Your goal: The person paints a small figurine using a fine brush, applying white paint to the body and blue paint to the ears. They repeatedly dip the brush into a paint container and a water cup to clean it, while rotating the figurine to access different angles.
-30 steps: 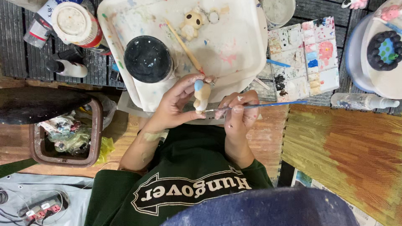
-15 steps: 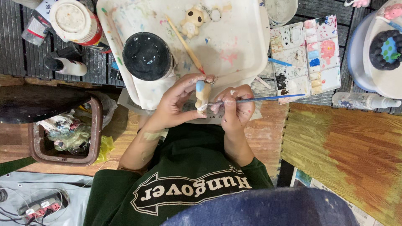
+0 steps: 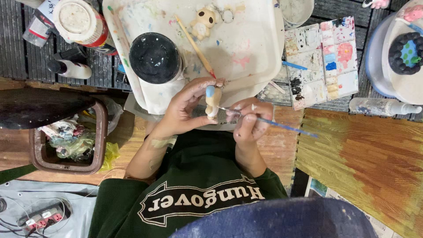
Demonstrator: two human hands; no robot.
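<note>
Painting is in hand: left hand (image 3: 185, 108) grips a small pale figurine (image 3: 213, 100) above the white tray (image 3: 260, 53) edge, right hand (image 3: 249, 121) pinches a blue-handled brush (image 3: 282, 126) at its side, so steady tip control likely matters next.

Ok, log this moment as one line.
left hand: holds small figurine | right hand: holds blue-handled brush, tip at figurine | white tray behind

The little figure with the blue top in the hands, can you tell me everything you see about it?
The small beige figurine with a blue-painted top looks like unglazed clay or plaster. It stands roughly upright, over the near edge of the paint-smeared white tray. The left hand holds it, fingers curled round its top and side. The right hand holds a thin blue-handled paintbrush whose tip touches its side.
</note>
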